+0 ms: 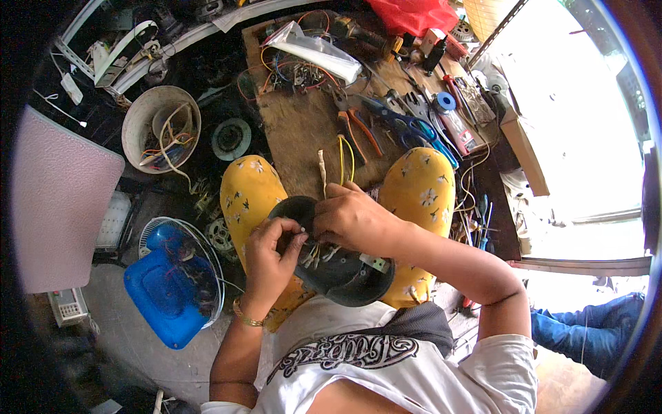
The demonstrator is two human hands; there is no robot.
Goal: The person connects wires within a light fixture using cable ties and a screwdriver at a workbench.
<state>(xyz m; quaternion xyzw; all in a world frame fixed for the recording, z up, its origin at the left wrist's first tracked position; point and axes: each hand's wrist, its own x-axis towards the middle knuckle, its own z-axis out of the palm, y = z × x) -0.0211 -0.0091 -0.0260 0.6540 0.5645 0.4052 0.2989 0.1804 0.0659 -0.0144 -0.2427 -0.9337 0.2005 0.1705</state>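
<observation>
On my lap, between my yellow-trousered knees, lies a dark oval plastic housing [352, 284] with its hollow side up. Several thin wires [315, 254] bunch inside it, and a small pale green piece [374, 262] sits near its right end. My left hand [271, 257] pinches thumb and forefinger together over the left rim; a tiny pale tip shows there, too small to name. Curled over the housing's far part, my right hand [355, 217] has its fingertips hidden. A yellow wire loop [346, 155] and a beige twisted cord [322, 169] stick out beyond its fingers.
A wooden board [289, 141] ahead carries orange-handled pliers [358, 131], blue-handled scissors [420, 131] and a plastic bag [314, 52]. To the left stand a bucket with wires [131, 134] and a basket with a blue lid [162, 297]. Another person's jeans [586, 331] show at right.
</observation>
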